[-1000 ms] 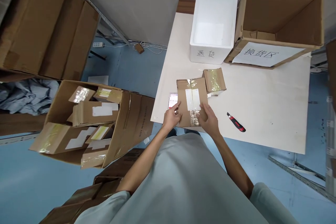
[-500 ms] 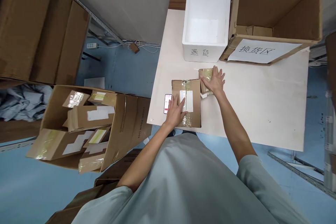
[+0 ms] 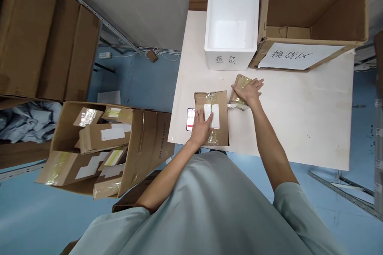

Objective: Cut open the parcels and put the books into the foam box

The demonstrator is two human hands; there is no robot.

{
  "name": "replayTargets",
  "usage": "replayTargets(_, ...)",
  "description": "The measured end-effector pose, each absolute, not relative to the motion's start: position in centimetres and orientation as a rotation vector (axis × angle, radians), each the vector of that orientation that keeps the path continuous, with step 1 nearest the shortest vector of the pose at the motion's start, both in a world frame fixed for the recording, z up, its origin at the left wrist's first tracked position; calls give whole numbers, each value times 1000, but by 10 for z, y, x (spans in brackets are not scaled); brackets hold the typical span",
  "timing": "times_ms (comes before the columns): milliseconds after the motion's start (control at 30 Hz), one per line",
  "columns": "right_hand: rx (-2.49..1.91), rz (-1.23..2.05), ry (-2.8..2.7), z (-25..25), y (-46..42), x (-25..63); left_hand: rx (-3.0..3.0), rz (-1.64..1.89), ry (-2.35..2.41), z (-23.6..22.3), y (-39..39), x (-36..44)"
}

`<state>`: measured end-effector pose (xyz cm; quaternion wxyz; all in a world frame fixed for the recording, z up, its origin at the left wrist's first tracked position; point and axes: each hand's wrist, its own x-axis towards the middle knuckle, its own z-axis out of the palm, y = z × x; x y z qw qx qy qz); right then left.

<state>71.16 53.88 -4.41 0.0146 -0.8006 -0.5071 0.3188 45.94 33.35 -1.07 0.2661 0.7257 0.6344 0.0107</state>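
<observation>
My left hand (image 3: 201, 128) lies open on a flat, taped cardboard box (image 3: 222, 133) with white labels, near the table's front edge. My right hand (image 3: 250, 90) is stretched out over a smaller cardboard box (image 3: 236, 95) sealed with yellowish tape. Its palm covers the right part of that box, and its fingers point up and to the right. The small box sits tilted, slightly apart from the larger one. Beside the larger box's left edge lies a phone (image 3: 190, 121) with a lit screen, close to my left fingers. No box is lifted.
A white foam box (image 3: 223, 57) and a big open cardboard box (image 3: 263, 50) with a handwritten sheet (image 3: 299, 56) stand along the table's (image 3: 305, 119) back. On my left, a large carton (image 3: 149, 135) holds several parcels. Cables (image 3: 167, 53) lie on the floor.
My right hand has moved from the larger box to the smaller one, which has turned and shifted rightward. My left hand has slid onto the larger box's top. The red-black utility knife no longer shows.
</observation>
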Motion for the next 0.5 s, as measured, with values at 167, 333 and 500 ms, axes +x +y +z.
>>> replayTargets(167,-2500,1006,-1559,-42,552,675,1941,24,1707,-10,332,455)
replayTargets(333,-2276,1013,-1604,-35,539,729,1971,67,1669,-14,331,447)
replayTargets(500,-2071,1179,-819,-37,512,863,2008,60,1647,-22,331,445)
